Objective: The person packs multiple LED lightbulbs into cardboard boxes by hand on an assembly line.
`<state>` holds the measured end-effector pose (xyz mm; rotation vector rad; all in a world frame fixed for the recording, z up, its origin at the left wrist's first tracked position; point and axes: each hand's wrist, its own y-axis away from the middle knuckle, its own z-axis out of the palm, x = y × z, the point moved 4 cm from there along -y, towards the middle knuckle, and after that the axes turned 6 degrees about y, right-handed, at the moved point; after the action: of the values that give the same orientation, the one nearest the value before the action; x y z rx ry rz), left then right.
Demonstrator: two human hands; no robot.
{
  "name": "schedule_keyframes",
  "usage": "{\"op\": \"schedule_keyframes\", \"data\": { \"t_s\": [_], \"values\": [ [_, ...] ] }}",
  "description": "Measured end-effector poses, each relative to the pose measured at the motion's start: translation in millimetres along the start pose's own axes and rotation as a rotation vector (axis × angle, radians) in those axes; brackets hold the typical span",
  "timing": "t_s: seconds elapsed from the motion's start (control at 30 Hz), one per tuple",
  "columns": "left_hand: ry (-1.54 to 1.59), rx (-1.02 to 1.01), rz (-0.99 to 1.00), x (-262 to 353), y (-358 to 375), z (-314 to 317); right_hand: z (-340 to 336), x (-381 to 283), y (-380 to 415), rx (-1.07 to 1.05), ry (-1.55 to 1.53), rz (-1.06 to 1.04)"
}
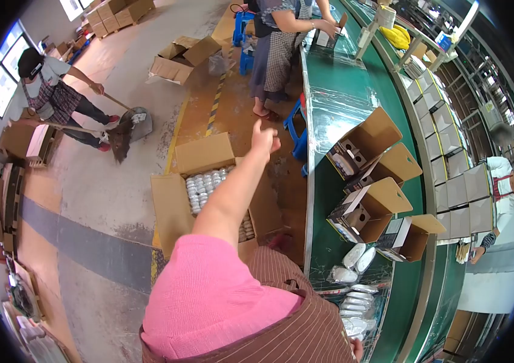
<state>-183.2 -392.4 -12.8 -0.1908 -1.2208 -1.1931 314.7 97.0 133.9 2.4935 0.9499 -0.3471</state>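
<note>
My left arm reaches out over an open cardboard box [202, 154] on the floor. Its hand, my left hand [264, 140], is in the air with one finger stretched out and holds nothing. Packed in the box are several white, rounded, plastic-wrapped items [204, 189]. At the bottom edge of the view only a bit of my right hand [357, 349] shows, beside a stack of white wrapped items [359, 305] at the green belt's edge; its fingers are mostly hidden. More wrapped items [354, 257] lie on the green belt [342, 91].
Several printed cartons [366, 209] stand with flaps raised on the belt. A co-worker [278, 48] handles a small box [328, 37] farther along. Another person [51, 91] sweeps with a broom and dustpan [141, 124]. Blue stools [296, 130] stand beside the belt. A person [502, 187] is at far right.
</note>
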Motion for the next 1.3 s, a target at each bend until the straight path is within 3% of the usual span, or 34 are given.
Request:
{"op": "schedule_keyframes", "data": {
  "t_s": [0.23, 0.3, 0.33, 0.4, 0.43, 0.5, 0.53, 0.57, 0.6, 0.7, 0.73, 0.83, 0.97, 1.03, 1.1, 1.17, 1.23, 1.27, 1.3],
  "values": [
    [-0.218, 0.075, -0.07, -144, 94, -78, 76, 22, -16, -0.066, -0.042, -0.134],
    [-0.44, -0.065, 0.013, -167, 119, -85, 86, 28, -18, -0.073, -0.059, -0.17],
    [-0.561, -0.147, 0.147, -173, 132, -89, 91, 28, -20, -0.069, -0.073, -0.193],
    [-0.818, -0.418, 0.217, -165, 172, -82, 94, 32, -17, -0.038, -0.1, -0.216],
    [-0.732, -0.539, 0.044, -156, 193, -73, 94, 27, -11, 0.0, -0.092, -0.217],
    [-0.786, -0.809, 0.09, -168, 210, -74, 76, -4, 5, 0.101, -0.019, -0.143],
    [-0.808, -0.893, 0.179, -167, 224, -67, 62, -13, 10, 0.166, -0.036, -0.231],
    [-0.704, -0.903, -0.024, -162, 242, -56, 52, -14, 10, 0.214, -0.047, -0.248],
    [-0.78, -0.968, 0.015, -158, 257, -47, 44, -11, 10, 0.297, -0.104, -0.338],
    [-0.778, -1.204, 0.072, -154, 285, -12, 37, 1, 13, 0.303, -0.418, -0.113],
    [-0.745, -1.258, 0.021, -144, 302, 9, 34, 7, 13, 0.293, -0.427, -0.078],
    [-0.61, -1.459, 0.159, -120, 338, 72, 30, 28, 14, 0.31, -0.485, -0.031],
    [-0.529, -1.478, 0.24, -93, 355, 150, 27, 41, 19, 0.308, -0.559, 0.072],
    [-0.599, -1.491, 0.437, -73, 350, 187, 26, 38, 20, 0.295, -0.626, 0.09],
    [-0.446, -1.386, 0.681, -48, 330, 216, 27, 42, 21, 0.296, -0.678, 0.116],
    [-0.555, -1.082, 1.071, -9, 298, 230, 32, 52, 12, 0.308, -0.73, 0.13],
    [-0.604, -0.797, 1.172, 20, 250, 232, 22, 55, -8, 0.316, -0.718, 0.103],
    [-0.525, -0.668, 0.999, 22, 212, 227, 15, 54, -21, 0.327, -0.709, 0.096],
    [-0.586, -0.572, 0.953, 16, 165, 223, 8, 48, -39, 0.312, -0.73, 0.06]
  ]
}}
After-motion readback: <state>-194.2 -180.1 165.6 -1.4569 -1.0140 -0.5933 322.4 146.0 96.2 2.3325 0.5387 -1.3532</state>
